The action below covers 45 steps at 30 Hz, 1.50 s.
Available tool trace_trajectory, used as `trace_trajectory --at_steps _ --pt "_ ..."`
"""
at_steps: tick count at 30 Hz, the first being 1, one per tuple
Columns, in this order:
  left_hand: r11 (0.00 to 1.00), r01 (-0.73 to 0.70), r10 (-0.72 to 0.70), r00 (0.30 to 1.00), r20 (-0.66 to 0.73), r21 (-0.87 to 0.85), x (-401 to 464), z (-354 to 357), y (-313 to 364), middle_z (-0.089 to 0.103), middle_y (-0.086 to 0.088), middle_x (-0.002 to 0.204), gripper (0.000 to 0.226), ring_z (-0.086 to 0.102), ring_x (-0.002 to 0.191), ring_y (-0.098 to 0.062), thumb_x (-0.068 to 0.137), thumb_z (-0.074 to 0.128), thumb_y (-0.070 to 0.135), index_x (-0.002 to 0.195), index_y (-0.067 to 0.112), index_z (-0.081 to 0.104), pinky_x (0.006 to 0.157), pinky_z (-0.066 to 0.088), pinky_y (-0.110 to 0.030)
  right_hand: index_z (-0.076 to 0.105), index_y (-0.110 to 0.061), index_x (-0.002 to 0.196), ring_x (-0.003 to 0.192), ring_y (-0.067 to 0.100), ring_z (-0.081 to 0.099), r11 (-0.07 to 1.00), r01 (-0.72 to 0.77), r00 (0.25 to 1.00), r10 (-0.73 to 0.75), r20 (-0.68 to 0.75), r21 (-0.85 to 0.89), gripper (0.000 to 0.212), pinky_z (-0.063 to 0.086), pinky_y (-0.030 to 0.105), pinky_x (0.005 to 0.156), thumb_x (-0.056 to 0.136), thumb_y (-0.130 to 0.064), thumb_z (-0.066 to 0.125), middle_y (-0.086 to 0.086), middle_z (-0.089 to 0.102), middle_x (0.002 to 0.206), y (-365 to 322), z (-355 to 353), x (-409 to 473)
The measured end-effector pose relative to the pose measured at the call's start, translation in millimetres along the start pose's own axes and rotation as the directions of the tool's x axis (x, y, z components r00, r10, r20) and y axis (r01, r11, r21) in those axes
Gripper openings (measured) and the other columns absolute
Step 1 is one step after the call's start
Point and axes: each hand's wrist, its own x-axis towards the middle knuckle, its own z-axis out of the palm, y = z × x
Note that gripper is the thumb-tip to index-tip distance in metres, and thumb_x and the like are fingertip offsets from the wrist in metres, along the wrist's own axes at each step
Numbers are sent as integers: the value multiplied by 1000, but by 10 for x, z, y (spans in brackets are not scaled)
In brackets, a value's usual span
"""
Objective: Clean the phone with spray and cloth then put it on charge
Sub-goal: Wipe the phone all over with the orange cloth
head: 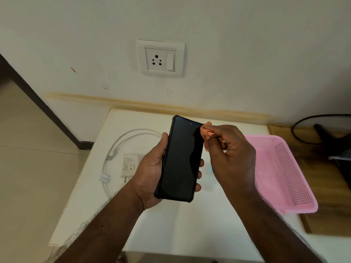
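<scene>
A black phone (181,160) in a dark case is held above a white table (190,224), screen upward and dark, by the left hand (150,175). The thumb is laid along the phone's left edge and the fingertips are wrapped round its right edge, so the grip is closed on the phone's lower half. The upper half stands free of that grip and is tilted slightly to the right.

A small orange cloth (207,132) is pinched between the thumb and fingers of the right hand (231,154). The cloth is bunched, and it is pressed against the phone's upper right edge, just above the left hand's fingertips. Most of the cloth is hidden inside the pinch.

To the left of the held phone, a white charger adapter (128,165) is seen lying flat on the table, its pins pointed toward the near edge. A white cable (121,141) is looped beside and behind the adapter, with its connectors lying just left of it.

To the right of the cloth hand, a pink perforated basket (284,173) is set on the table, partly covered by the right wrist. Beyond the phone's top end, a white wall socket (161,58) with a switch is mounted on the wall. A black cord (303,120) is seen at the far right on a wooden surface (313,224).
</scene>
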Motion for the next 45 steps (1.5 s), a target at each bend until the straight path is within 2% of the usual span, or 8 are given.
trace_trajectory --at_steps 4,8,21,31,34,37,40,45 --pt "999 17 -17 1000 14 44 -21 -7 16 65 -20 118 77 62 99 -34 92 35 72 135 13 60 87 52 -51 73 -15 112 96 11 67 1000 -7 998 7 -56 -10 19 58 27 83 96 -13 64 -3 71 106 -4 -2 7" --pt "994 24 -25 1000 15 103 -35 -9 37 64 -20 117 77 62 100 -36 91 36 72 135 13 60 88 51 -51 73 -15 110 100 7 66 999 37 997 -37 -73 -7 19 55 21 86 95 -6 65 -5 72 107 -23 6 4" --pt "948 56 9 980 -201 314 -29 -1 -21 64 -24 121 77 63 98 -36 84 46 75 129 16 64 92 50 -55 74 -19 110 103 8 65 996 65 998 -65 -5 57 28 54 23 87 93 1 65 -13 71 110 -31 58 -37" --pt "924 69 43 958 -283 375 0 -3 -48 73 -13 99 65 68 83 -25 75 45 76 97 25 78 77 57 -39 74 -6 113 107 14 65 977 198 979 -194 61 -79 29 53 35 90 97 -20 55 5 73 114 -59 73 -74" --pt "944 42 59 955 -291 328 13 14 -66 76 -6 89 56 71 75 -21 71 48 73 84 31 81 70 59 -35 75 -7 110 107 10 62 960 268 962 -261 86 -80 32 51 27 93 95 -22 51 5 73 113 -119 84 -93" --pt "985 5 50 949 -311 173 36 13 -70 74 -5 95 51 69 88 -23 92 45 64 93 27 80 80 57 -40 76 -10 107 108 9 62 957 285 953 -276 125 -56 26 50 23 95 92 -6 56 0 72 114 -178 99 -100" --pt "999 -37 40 944 -326 15 37 -7 -44 75 2 95 44 71 89 -15 103 39 48 101 28 78 79 56 -31 76 -10 108 111 12 65 954 298 931 -291 221 0 29 50 26 97 92 -11 52 2 72 118 -238 125 -117" --pt "991 -75 38 951 -306 -111 -22 13 5 68 -14 116 59 59 116 -33 95 49 57 128 12 65 111 38 -52 76 -10 107 105 10 65 951 301 912 -308 272 66 32 52 27 94 91 -19 49 2 73 112 -312 144 -130"
